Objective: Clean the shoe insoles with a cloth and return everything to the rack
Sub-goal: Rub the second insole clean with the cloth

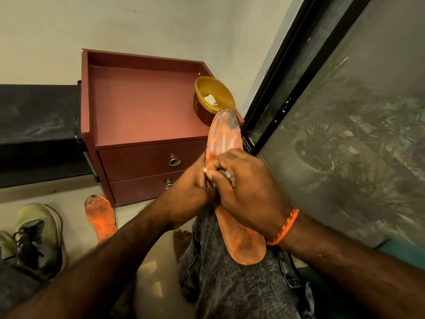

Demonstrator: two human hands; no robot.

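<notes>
An orange insole (226, 139) with a dirty grey toe lies along my right thigh, toe pointing away. My left hand (190, 192) grips its left edge at the middle. My right hand (246, 183) presses down on the insole's middle, fingers closed on a small grey and white cloth (224, 174) that is mostly hidden. A second orange insole (100, 217) lies on the floor to the left. Beside it stands a pale green laced shoe (39, 236), with part of another shoe (5, 245) at the left edge.
A maroon two-drawer cabinet (142, 125) stands ahead; a yellow bowl (212, 100) holding a white scrap sits at its right corner. A dark shelf (36, 130) runs on the left. A black-framed window (333, 111) fills the right. My bare foot (181, 240) rests on the floor.
</notes>
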